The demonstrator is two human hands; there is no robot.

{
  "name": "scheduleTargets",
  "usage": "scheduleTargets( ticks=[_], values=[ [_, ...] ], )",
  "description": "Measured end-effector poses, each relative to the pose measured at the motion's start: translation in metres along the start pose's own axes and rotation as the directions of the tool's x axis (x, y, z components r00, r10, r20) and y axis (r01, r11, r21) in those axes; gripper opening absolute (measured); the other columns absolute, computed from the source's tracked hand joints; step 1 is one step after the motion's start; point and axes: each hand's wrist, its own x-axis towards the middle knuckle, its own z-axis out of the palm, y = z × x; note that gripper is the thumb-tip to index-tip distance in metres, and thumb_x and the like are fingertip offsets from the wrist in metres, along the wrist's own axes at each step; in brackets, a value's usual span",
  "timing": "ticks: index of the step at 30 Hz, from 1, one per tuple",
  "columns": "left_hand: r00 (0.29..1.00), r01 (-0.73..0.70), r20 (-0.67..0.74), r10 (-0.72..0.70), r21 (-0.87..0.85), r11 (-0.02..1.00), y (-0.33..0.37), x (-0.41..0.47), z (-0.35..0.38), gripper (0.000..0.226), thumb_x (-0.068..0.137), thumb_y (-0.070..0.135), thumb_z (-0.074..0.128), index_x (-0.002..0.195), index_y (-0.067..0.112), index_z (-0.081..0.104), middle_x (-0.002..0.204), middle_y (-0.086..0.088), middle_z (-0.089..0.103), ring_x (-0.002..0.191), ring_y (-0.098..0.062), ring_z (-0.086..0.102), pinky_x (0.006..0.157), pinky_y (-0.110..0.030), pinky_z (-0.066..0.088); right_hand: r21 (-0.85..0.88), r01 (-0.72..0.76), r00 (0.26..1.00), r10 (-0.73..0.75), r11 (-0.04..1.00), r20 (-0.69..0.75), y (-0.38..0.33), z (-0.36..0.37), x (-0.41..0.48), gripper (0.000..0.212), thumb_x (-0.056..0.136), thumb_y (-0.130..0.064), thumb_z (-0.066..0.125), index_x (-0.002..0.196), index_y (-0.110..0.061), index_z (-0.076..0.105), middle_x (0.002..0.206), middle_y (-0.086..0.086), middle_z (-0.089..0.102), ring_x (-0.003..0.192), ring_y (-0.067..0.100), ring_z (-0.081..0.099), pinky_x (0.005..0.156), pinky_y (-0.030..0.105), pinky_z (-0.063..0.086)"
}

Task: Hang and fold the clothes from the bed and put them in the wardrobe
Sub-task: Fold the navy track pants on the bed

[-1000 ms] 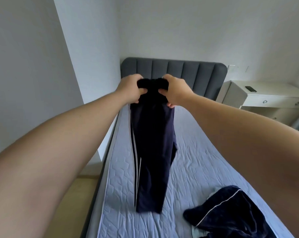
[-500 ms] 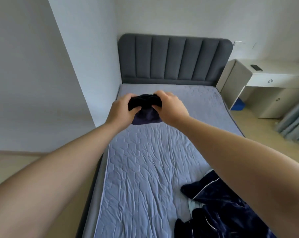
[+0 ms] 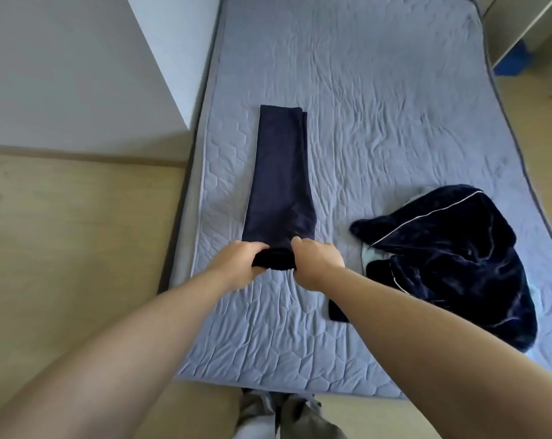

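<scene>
Dark navy trousers [image 3: 278,182] lie flat and lengthwise on the left part of the bed [image 3: 379,99], legs folded together and pointing away from me. My left hand [image 3: 236,264] grips the left end of their waistband. My right hand [image 3: 317,263] grips the right end of the same waistband, at the near end of the trousers. A crumpled dark navy velvet garment with white piping [image 3: 452,264] sits on the right part of the bed, beside my right forearm.
The bed has a wrinkled blue-grey quilted cover. A white wall corner [image 3: 160,58] stands at its left side, with wooden floor [image 3: 62,248] in front. A white cabinet [image 3: 522,23] and something blue [image 3: 512,58] are at the top right. My legs show below the bed's near edge.
The trousers hung in the air a second ago; both hands swung them down and now they lie stretched flat on the bed. My view has tilted down from the headboard to the mattress.
</scene>
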Motion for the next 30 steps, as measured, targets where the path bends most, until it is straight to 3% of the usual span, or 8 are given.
scheduleTargets(
  ticks=[6,10,15,24,30],
  values=[
    [0.997,0.017,0.079,-0.017,0.003,1.000,0.006,-0.044,0.031,0.027,0.090,0.015,0.060,0.112,0.031,0.067,0.088,0.005,0.067,0.078,-0.018,0.064,0.064,-0.033,0.050,0.045,-0.031,0.986,0.023,0.999,0.165,-0.010,0.033,-0.041,0.030,0.084,-0.013,0.057,0.100,-0.020,0.033,0.081,0.000,0.050,0.067,0.023,0.048,0.051,0.034,0.032],
    [0.995,0.007,0.099,-0.011,0.037,0.999,0.013,-0.072,0.037,0.030,0.092,0.014,0.059,0.119,0.025,0.066,0.101,0.000,0.069,0.093,-0.023,0.064,0.078,-0.039,0.052,0.039,-0.045,0.985,0.038,0.998,0.166,-0.021,0.038,-0.069,0.030,0.084,-0.014,0.057,0.100,-0.019,0.032,0.080,0.001,0.051,0.062,0.024,0.052,0.045,0.033,0.031],
    [0.986,-0.013,0.163,0.011,0.007,1.000,0.021,-0.118,0.039,0.026,0.093,0.019,0.062,0.117,0.027,0.066,0.092,0.007,0.065,0.091,-0.022,0.064,0.072,-0.033,0.046,0.037,-0.010,0.968,0.000,0.999,0.251,-0.031,0.036,-0.113,0.031,0.084,-0.013,0.057,0.103,-0.017,0.033,0.085,0.003,0.052,0.065,0.023,0.055,0.046,0.032,0.037],
    [0.984,-0.054,0.175,0.038,0.089,0.995,0.049,-0.237,0.035,0.020,0.089,0.016,0.061,0.106,0.023,0.067,0.095,0.002,0.070,0.089,-0.023,0.063,0.076,-0.042,0.051,0.001,0.145,0.938,-0.137,0.989,0.317,-0.077,0.018,-0.222,0.033,0.084,-0.020,0.062,0.105,-0.015,0.037,0.083,0.002,0.049,0.066,0.019,0.051,0.048,0.032,0.036],
    [0.976,0.011,0.216,-0.031,0.095,0.995,0.072,-0.315,0.038,0.024,0.085,0.015,0.067,0.106,0.026,0.070,0.091,0.006,0.070,0.085,-0.017,0.063,0.068,-0.031,0.047,0.041,0.263,0.869,-0.255,0.964,0.424,-0.102,0.006,-0.289,0.040,0.082,-0.031,0.073,0.111,-0.013,0.051,0.092,0.003,0.062,0.081,0.022,0.062,0.059,0.030,0.046]
  ],
)
